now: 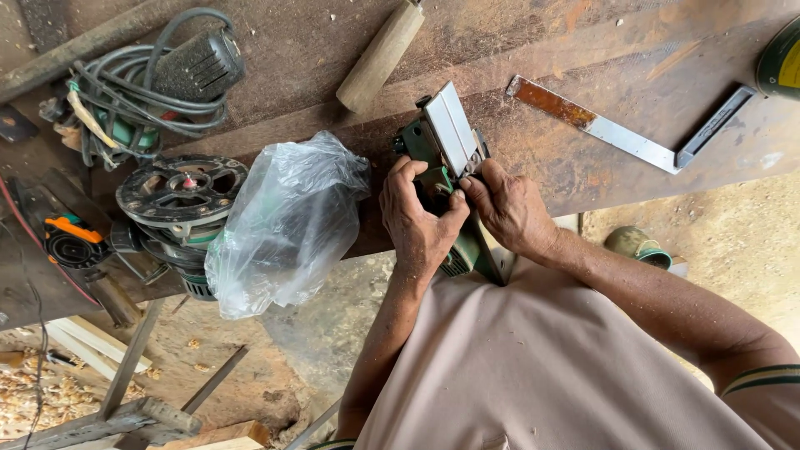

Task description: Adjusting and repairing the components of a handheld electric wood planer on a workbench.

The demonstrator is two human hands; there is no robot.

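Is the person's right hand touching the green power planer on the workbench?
Touching. The head view shows the right hand with its fingers pressed on the green power planer, beside the left hand, with no gap.

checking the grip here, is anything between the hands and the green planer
Nothing visible: the left hand and the right hand both rest directly on the green planer. The plastic bag lies beside the left hand, apart.

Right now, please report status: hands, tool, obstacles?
Left hand and right hand both grip green electric planer, sole up, at bench edge. Plastic bag lies just beside left hand, not touching.
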